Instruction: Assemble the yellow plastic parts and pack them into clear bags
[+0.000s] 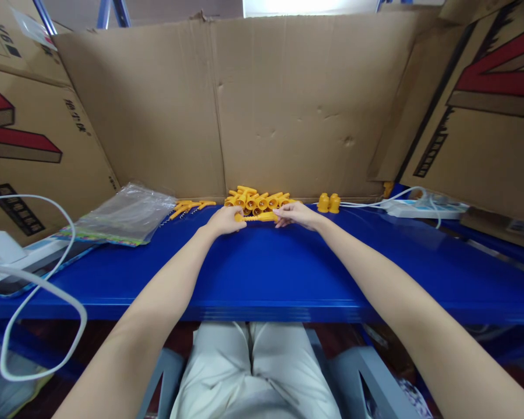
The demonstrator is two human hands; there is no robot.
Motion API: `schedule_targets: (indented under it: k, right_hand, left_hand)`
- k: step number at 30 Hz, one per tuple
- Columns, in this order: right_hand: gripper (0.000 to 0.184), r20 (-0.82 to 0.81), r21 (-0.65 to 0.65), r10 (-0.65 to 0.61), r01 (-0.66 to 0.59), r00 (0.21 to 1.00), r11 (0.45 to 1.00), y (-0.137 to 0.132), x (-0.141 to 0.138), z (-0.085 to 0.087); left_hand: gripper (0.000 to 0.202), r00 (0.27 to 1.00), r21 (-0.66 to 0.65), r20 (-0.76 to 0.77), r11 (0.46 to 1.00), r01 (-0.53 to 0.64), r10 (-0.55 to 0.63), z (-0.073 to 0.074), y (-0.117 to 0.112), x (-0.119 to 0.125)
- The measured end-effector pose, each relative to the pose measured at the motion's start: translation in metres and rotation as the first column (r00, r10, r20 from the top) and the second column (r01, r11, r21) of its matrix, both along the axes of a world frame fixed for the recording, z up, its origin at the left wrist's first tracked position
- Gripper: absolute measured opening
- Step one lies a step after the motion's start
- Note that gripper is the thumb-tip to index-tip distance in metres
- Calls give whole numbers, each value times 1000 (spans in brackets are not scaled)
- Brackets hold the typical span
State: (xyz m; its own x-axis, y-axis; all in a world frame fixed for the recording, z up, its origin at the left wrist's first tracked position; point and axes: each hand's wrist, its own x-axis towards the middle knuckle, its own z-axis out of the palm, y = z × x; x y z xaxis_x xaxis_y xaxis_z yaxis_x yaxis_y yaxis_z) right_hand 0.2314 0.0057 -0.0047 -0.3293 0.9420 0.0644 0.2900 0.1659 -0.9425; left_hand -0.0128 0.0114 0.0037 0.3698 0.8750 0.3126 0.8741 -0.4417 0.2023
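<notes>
I hold a slim yellow plastic piece (262, 217) level above the far part of the blue surface (262, 267), with one hand at each end of it. My left hand (225, 220) has its fingers bent and pinches the left end. My right hand (297, 215) pinches the right end between the thumb and the fingertips. Between my two hands, the piece looks ribbed toward the left and smoother toward the right; I cannot tell if it is one part or two parts joined.

Just behind it there is a pile of yellow hollow plastic parts (262, 203), several with their round openings turned to me. To the left of my left hand lie some yellow T-shaped handles (186, 206), with dark metal spirals near them. To the right of my right hand, two yellow bell-shaped caps (328, 203) stand side by side.

Farther left, a clear plastic bag (122, 212) lies flat, and a phone (39, 270) is near the edge, with a white cable (84, 317) looping in front. Farther right is a white power strip (423, 208). A tall cardboard sheet (297, 105) stands behind all these things.
</notes>
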Motion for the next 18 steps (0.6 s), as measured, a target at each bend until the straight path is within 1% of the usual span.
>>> schedule_targets:
  k: [3,5,7,11,14,17,18]
  right_hand:
    - [38,-24,-125,-15,12,1000,992,-2,-2,0]
    - [39,-18,-193,-23,19,1000,981,-2,-4,0]
    - [39,-16,-232,-14,10,1000,973,-1,-5,0]
    - [33,-39,-251,49,-58,998,966,-4,-2,3]
    - [18,-75,-249,119,-134,990,959,-5,2,3]
    - [21,-97,-237,123,-143,988,961,-4,5,1]
    - [20,-96,-232,119,-139,988,963,-3,5,1]
  left_hand:
    - [29,1000,15,-10,1000,13,-13,1,-1,1]
    - [27,1000,-8,-1,1000,15,-15,1,-2,1]
    - [26,1000,-35,17,999,10,-10,0,-2,1]
    - [24,999,-22,41,1000,-2,2,-1,0,0]
    - [24,999,-6,39,1000,-15,15,-2,1,-1]
    - [25,999,-7,35,1000,-17,17,-1,1,-1]
    - [26,999,-7,36,1000,-11,11,-1,0,-1]
